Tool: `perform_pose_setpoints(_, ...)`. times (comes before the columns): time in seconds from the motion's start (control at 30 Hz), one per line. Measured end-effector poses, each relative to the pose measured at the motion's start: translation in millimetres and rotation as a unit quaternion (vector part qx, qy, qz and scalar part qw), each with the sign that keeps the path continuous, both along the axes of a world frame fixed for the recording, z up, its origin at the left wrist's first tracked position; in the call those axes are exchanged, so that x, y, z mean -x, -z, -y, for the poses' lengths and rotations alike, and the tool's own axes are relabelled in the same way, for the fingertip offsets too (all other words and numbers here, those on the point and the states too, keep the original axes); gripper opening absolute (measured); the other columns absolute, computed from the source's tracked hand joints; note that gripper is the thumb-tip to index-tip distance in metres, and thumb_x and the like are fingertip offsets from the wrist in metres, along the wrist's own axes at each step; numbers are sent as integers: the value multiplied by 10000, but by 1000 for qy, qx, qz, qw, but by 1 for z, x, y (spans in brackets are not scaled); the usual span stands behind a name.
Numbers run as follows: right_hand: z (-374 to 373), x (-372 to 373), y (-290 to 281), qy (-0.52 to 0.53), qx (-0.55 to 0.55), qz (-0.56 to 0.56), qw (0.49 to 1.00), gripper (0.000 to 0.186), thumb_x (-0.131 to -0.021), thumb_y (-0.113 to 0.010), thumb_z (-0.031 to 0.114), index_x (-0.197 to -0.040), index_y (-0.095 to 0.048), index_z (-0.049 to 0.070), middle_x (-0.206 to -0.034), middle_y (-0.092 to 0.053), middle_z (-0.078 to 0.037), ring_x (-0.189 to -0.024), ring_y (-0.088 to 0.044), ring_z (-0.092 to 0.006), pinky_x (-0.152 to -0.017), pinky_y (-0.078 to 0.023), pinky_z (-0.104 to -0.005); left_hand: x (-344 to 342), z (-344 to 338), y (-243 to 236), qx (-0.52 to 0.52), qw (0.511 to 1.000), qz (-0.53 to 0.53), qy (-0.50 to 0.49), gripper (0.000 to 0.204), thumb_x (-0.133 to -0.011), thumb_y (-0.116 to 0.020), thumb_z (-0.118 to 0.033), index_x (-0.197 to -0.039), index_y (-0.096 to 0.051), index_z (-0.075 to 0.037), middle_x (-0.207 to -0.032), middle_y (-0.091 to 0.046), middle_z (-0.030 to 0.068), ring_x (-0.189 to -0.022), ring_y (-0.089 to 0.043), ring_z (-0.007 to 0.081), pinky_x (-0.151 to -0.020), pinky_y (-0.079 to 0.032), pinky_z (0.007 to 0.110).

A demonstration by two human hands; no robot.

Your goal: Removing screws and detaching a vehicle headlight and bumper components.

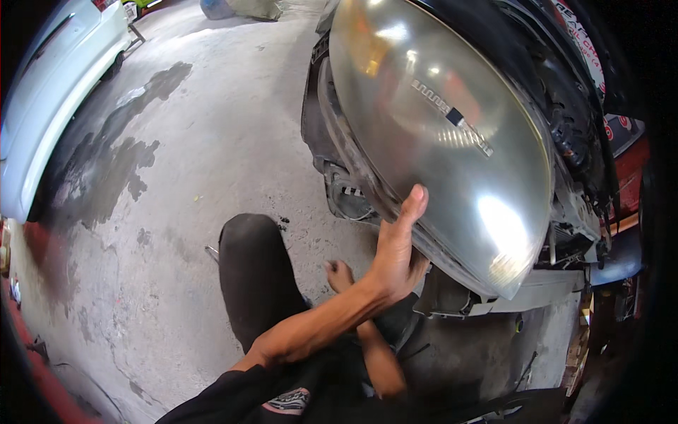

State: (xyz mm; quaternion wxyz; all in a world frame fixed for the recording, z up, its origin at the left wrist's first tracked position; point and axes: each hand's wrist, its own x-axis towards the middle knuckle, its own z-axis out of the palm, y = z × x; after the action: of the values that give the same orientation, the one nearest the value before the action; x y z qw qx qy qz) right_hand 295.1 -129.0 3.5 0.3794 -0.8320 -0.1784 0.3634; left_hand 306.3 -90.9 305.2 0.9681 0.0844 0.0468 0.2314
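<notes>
A large car headlight (438, 141) with a hazy, yellowed lens fills the upper right, at the front of a car whose bumper area is opened up. My left hand (399, 254) grips its lower edge. The thumb presses on the rim of the lens, and the fingers go behind the housing, out of sight. Beneath my left forearm, my right hand (340, 275) is low over the floor beside my knee (254, 268). Its fingers are curled in; whatever they may hold is too small or hidden to name.
Bare car front parts (530, 293) lie below and right of the headlight. A white car (63, 92) stands at the far left on the stained concrete floor (191, 162). Next to my knee is a thin metal piece (211, 251). Bags (244, 7) sit at the back.
</notes>
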Motion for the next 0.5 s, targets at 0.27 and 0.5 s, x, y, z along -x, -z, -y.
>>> perform_pose_setpoints(0.27,-122,-18,139,22,13,66,997,466,-852,-635,373,-1098,-637,-23,-921,-690,-139,-799,-665,-262,-746,-511,-361,-8,15,-8,-29,1000,-11,-3,633,-899,-587,-461,-1328,-368,-51,-1266,-478,79,-1178,-487,224,-985,-429,420)
perform_pose_setpoints(0.5,14,47,-116,-98,-173,-23,980,208,-905,-606,204,-1008,-665,33,-781,-655,-79,-665,-566,-125,-613,-455,-296,4,-10,16,42,998,-25,-26,579,-848,-700,-290,-1309,-426,-73,-1201,-527,52,-1117,-517,197,-979,-434,380)
